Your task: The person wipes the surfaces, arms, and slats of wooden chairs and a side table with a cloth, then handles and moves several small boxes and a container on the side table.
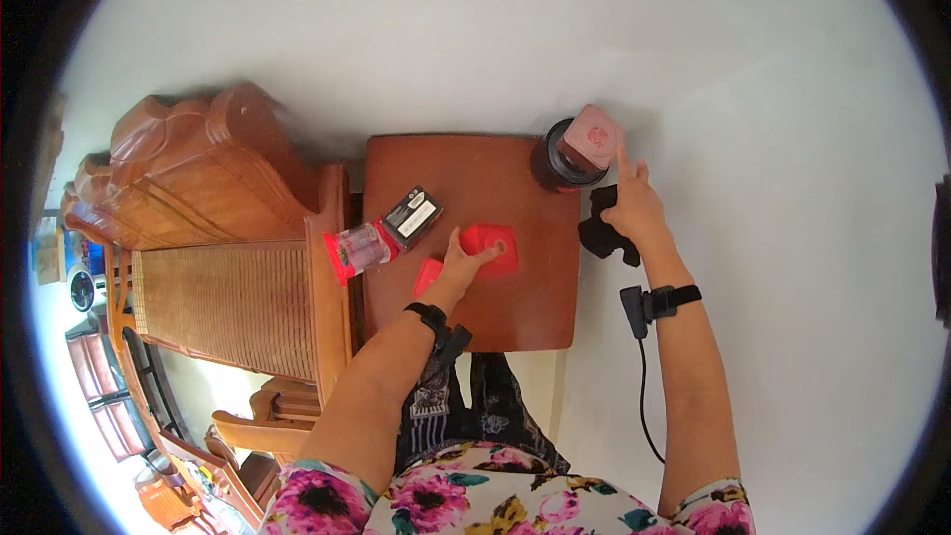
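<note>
My left hand (462, 269) is over the small table, its thumb and index finger spread around a red plastic object (487, 238). A smaller red piece (426, 276) shows beside that wrist; whether the two are joined is hidden. At the table's far right corner, a square pinkish box (593, 137) rests tilted on a black round container (556, 163). My right hand (635, 208) is just right of them, fingers apart, with the extended index finger at the box's right edge. Black cloth-like material (608, 227) lies behind the right hand; I cannot tell whether they touch.
On the wooden table (475, 171), a black box with a white label (412, 217) lies against a clear jar with red ends (362, 250), which overhangs the left edge. A carved wooden bench (223, 305) stands close on the left. A pale wall (483, 37) borders the far side.
</note>
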